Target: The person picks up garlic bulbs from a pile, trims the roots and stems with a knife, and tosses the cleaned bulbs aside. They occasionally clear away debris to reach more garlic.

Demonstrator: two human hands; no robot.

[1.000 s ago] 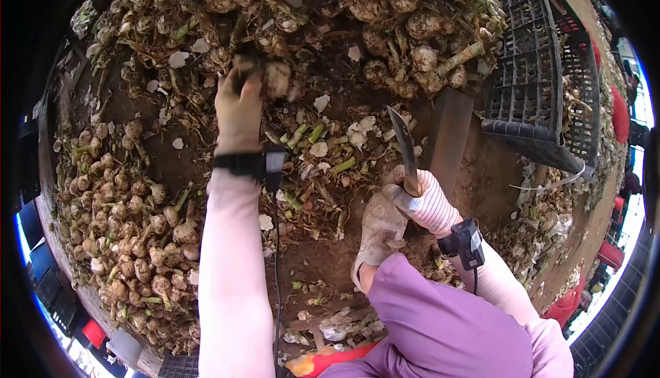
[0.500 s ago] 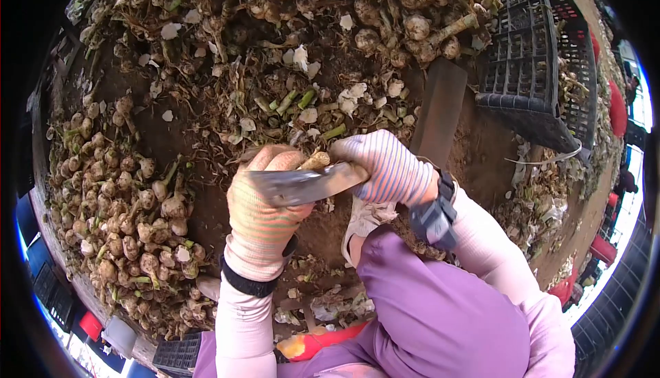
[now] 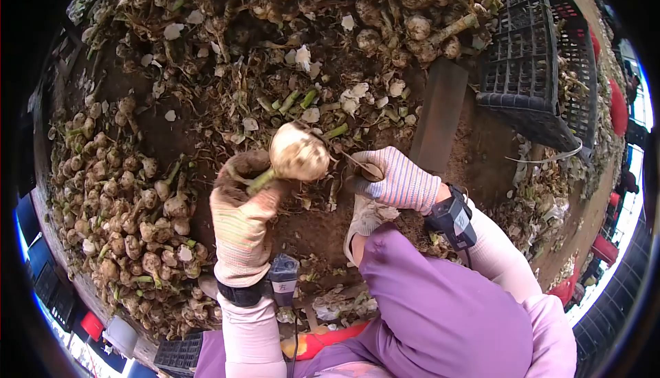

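A pale, rounded garlic bulb stands out near the middle of the view, its green stem held in my left hand. That hand wears a striped knit glove, and its fingers are closed round the stem. Just right of the bulb, my gloved right hand is wrapped round the handle of a knife. The blade is seen nearly edge-on and points up and left toward the bulb, so its shape is hard to make out.
Trimmed bulbs lie heaped at the left. Untrimmed garlic with stems is piled at the top. A black crate stands at the upper right, beside a dark flat bar. Peel and stem scraps cover the ground.
My left hand has turned over and moved slightly down and left, bringing the bulb into view. The knife, broadside across the left hand before, has swung away and is now nearly edge-on.
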